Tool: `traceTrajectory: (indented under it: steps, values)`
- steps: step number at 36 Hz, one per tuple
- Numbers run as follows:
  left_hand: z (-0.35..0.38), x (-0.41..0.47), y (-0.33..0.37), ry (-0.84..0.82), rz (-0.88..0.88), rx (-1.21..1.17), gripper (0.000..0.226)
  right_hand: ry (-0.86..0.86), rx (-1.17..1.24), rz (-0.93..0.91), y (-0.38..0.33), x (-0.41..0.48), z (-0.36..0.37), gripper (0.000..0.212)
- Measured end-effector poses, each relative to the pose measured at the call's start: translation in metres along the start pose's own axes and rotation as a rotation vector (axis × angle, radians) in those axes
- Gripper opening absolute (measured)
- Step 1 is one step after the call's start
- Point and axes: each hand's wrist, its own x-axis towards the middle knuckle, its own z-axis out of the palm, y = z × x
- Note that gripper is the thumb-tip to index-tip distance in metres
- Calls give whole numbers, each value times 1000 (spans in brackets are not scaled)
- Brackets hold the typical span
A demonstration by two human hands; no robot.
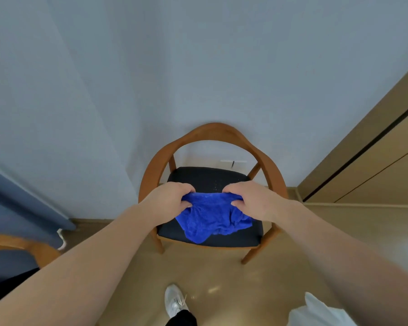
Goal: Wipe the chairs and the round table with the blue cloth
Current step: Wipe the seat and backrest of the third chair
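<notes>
A wooden chair (212, 131) with a curved backrest and a dark seat (207, 177) stands against the wall in front of me. The blue cloth (211, 218) hangs crumpled over the seat. My left hand (169, 200) grips the cloth's upper left edge. My right hand (252, 198) grips its upper right edge. Both hands hold it stretched between them above the middle of the seat. The round table is not in view.
A second wooden chair (21, 247) shows partly at the lower left. A blue curtain (19, 203) hangs at the left. A wooden door or cabinet front (368, 165) stands at the right. My white shoe (174, 300) rests on the tan floor below the chair.
</notes>
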Motion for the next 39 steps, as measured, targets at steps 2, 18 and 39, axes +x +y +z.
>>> traceTrajectory:
  steps: [2, 18, 39]
  values:
    - [-1, 15, -16, -17, -8, -7, 19, -27, 6, 8, 3, 23, 0, 27]
    - [29, 97, -92, -101, -105, -84, 19, -179, 32, 62, 39, 138, 38, 31]
    - [177, 211, -174, -259, -543, -37, 34, -484, -130, -224, 141, 299, 172, 32]
